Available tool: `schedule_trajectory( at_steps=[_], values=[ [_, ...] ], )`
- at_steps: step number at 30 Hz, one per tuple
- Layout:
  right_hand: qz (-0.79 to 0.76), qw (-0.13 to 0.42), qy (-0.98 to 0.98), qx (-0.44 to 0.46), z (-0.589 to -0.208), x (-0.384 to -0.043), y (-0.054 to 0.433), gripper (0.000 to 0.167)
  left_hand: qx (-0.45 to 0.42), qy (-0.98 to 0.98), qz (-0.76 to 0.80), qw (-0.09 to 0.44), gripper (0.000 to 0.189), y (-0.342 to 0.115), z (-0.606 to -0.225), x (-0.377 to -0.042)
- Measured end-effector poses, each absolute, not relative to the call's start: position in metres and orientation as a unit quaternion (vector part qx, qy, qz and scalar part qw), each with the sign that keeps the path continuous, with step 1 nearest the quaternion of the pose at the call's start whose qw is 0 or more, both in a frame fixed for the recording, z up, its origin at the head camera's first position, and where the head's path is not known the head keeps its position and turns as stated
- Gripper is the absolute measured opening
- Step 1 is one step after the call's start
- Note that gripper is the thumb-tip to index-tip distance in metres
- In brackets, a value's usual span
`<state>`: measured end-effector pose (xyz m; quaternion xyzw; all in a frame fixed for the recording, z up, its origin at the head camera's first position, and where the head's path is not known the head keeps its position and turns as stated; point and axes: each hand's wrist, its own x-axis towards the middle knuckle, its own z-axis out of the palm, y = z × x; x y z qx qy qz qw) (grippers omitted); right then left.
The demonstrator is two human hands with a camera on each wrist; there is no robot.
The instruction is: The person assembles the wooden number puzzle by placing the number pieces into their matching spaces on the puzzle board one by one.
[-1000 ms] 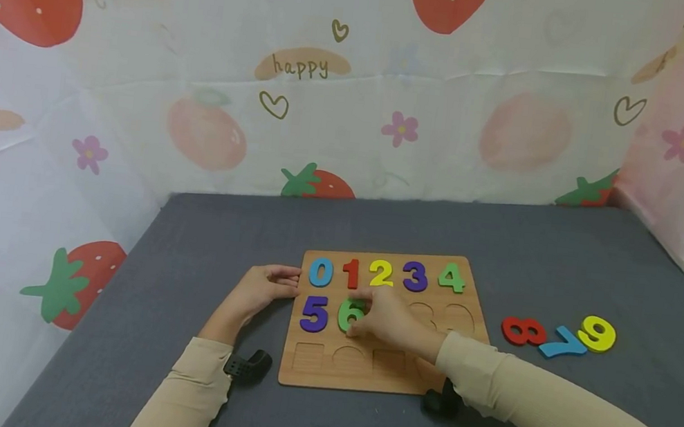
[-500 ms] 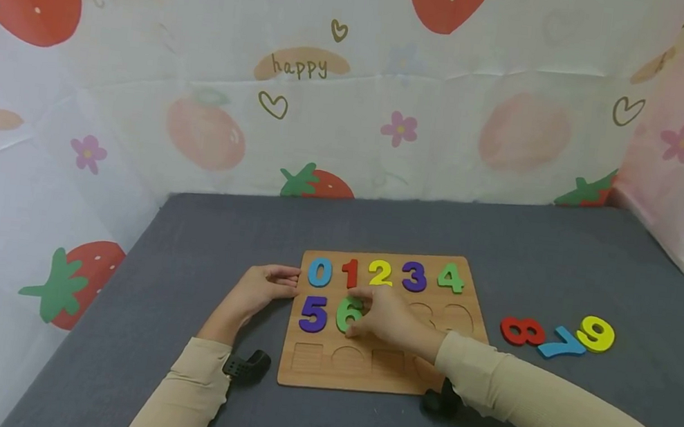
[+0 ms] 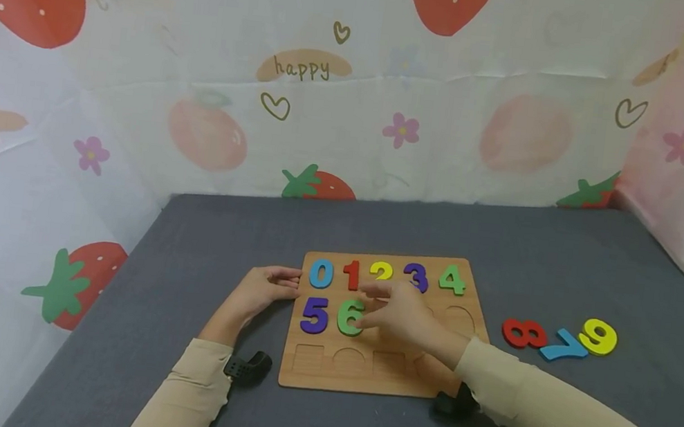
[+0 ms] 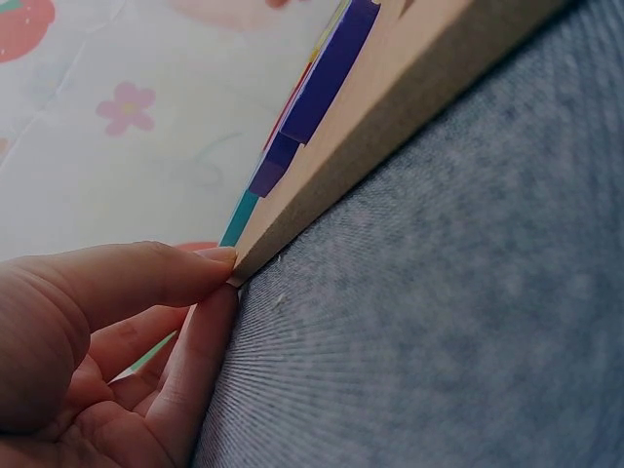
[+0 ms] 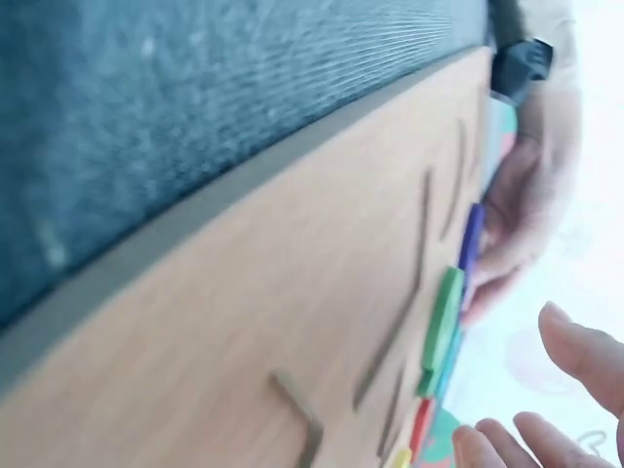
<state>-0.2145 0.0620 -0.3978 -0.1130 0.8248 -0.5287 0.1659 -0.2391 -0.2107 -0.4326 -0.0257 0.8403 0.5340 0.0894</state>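
A wooden number puzzle board lies on the dark cloth. My left hand holds its left edge; in the left wrist view, thumb and fingers of the left hand meet at the board's edge. The green number 6 sits in the second row beside the purple 5. Just right of the 6 hovers my right hand, thumb and fingers apart and nothing between them. The right wrist view shows a gap between the right hand and the green 6.
Blue 0, red 1, yellow 2, purple 3 and green 4 fill the top row. Right of the board lie a red 8, a blue 7 and a yellow 9.
My right hand has come away from the green 6 and shifted a little right, its fingers parting. The left hand stays at the board's edge.
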Motion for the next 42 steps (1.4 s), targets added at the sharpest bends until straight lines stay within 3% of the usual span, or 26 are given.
schedule_trajectory(
  at_steps=[10, 26, 42],
  values=[
    [-0.541, 0.114, 0.821, -0.142, -0.382, -0.197, 0.101, 0.051, -0.026, 0.838, 0.538, 0.089, 0.045, -0.211, -0.434, -0.238],
    [-0.504, 0.067, 0.86, -0.038, -0.366, -0.175, 0.189, 0.07, -0.014, 0.841, 0.535, 0.084, 0.043, -0.212, -0.436, -0.238],
    [-0.455, 0.085, 0.885, 0.057, -0.374, -0.153, 0.268, 0.077, -0.028, 0.836, 0.541, 0.087, 0.042, -0.211, -0.435, -0.239]
  ],
)
